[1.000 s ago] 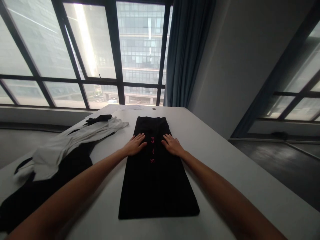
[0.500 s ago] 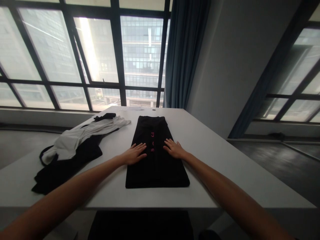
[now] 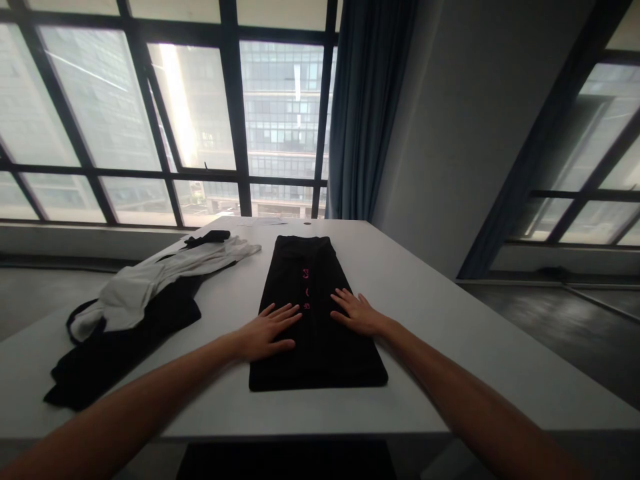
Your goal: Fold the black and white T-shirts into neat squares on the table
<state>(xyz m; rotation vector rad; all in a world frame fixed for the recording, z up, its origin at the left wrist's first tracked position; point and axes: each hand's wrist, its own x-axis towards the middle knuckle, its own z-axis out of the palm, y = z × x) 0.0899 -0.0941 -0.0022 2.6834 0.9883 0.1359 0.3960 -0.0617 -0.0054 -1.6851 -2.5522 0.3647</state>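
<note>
Garment (image 3: 318, 330), black, lying beneath left grip (image 3: 264, 333) and right grip (image 3: 356, 312), both splayed wide

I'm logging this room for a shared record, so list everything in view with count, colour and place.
Table: 1, white, centre
Garment: 1, black with pink marks, flat on the table's middle
Black cloth: at least 1, black, table's left
White cloth: at least 1, white, atop the black cloth
Thin sheet: count unclear, pale, table's far end
Round spot: 1, dark, table's far end
Windows: 2 banks, dark-framed, ahead and right
Curtains: 2, blue, ahead and right
Wall section: 1, grey, between curtains
Floor: 1, grey, both sides
Left grip: 1, bare hand, on the garment
Right grip: 1, bare hand, on the garment
</note>
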